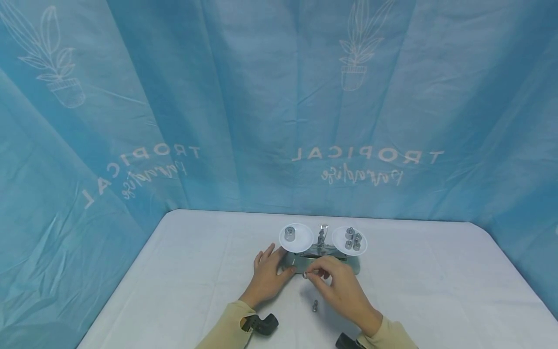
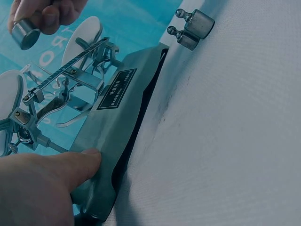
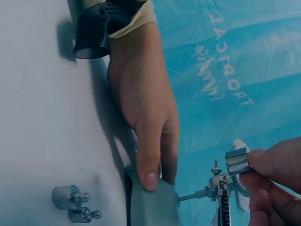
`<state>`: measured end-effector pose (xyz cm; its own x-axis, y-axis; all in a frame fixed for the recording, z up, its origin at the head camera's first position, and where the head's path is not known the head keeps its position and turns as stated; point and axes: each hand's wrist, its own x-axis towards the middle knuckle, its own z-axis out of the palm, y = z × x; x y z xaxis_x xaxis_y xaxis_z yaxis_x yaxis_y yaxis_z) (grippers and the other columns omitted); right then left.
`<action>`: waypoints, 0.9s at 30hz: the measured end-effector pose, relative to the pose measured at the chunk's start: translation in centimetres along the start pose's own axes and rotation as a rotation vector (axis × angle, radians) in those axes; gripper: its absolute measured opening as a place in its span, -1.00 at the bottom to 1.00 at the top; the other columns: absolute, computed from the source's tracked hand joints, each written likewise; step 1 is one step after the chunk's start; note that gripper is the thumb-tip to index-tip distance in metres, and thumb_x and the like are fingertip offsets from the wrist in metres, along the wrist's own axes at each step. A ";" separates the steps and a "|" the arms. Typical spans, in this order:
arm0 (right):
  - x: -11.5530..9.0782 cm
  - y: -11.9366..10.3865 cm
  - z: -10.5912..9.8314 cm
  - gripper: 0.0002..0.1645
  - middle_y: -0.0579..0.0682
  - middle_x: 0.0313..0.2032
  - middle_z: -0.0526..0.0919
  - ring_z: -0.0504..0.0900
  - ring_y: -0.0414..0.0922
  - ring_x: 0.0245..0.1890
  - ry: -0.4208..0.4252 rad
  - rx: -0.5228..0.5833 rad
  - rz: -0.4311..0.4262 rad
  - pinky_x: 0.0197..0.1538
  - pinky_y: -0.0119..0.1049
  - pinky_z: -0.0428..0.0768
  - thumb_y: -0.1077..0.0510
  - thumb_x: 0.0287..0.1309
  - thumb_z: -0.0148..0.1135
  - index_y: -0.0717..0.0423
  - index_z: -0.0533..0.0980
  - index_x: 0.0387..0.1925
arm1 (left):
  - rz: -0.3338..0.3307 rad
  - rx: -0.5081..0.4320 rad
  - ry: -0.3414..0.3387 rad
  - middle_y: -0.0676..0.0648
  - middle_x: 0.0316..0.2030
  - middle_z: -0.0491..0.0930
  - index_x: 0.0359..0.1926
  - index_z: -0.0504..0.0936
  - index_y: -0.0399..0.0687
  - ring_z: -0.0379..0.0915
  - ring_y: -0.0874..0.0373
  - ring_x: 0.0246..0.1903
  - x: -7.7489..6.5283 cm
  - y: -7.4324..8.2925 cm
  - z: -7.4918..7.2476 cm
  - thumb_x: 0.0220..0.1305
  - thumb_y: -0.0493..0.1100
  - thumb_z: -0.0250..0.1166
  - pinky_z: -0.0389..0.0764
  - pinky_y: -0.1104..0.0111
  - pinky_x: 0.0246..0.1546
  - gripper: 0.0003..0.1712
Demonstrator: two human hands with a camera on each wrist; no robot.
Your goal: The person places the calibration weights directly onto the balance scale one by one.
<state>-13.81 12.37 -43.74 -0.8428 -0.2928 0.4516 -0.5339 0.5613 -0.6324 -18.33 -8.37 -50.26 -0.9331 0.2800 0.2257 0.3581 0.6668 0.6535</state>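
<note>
A balance scale (image 1: 320, 249) with a grey-green base (image 2: 110, 127) and two white pans stands on the table. My left hand (image 1: 268, 278) lies at the base's left end, thumb pressed on the base and other fingers extended. Between right thumb and fingers, my right hand (image 1: 340, 286) pinches a small metal weight (image 3: 237, 161) in front of the base. The left pan (image 1: 305, 237) bears one knobbed weight (image 1: 289, 234); several smaller weights (image 1: 349, 233) stand on the right pan (image 1: 363, 242). Two knobbed weights (image 2: 200, 24) stand close together on the table, below my right hand.
A white cloth (image 1: 436, 281) covers the table. Blue printed curtains (image 1: 261, 97) hang behind it and at its sides. Black wrist devices (image 1: 265, 325) sit at both sleeves.
</note>
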 end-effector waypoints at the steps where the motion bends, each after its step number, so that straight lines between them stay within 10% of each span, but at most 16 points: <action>1: 0.1 0.0 0.0 -0.81 -0.37 -0.35 0.59 0.50 -0.40 -0.37 -0.001 0.004 0.002 -0.30 -0.40 0.61 0.23 0.15 0.45 -0.17 0.65 -0.31 | 0.000 0.001 -0.001 -0.20 0.37 0.42 0.42 0.38 -0.20 0.04 -0.33 0.45 0.0 0.0 0.0 0.38 0.03 0.24 -0.13 -0.34 0.39 -0.31; 27: 3.3 -0.9 0.2 -0.86 -0.35 -0.38 0.61 0.53 -0.38 -0.41 0.077 0.046 0.003 -0.30 -0.38 0.65 0.22 0.16 0.45 -0.12 0.67 -0.31 | -0.012 0.012 -0.021 -0.21 0.38 0.40 0.43 0.34 -0.22 0.00 -0.31 0.47 0.0 -0.1 -0.1 0.41 0.13 0.19 -0.15 -0.34 0.39 -0.26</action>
<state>-16.10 10.75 -41.87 -0.8378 -0.2298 0.4952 -0.5351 0.5255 -0.6615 -18.37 -8.44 -50.25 -0.9366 0.2861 0.2024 0.3471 0.6783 0.6477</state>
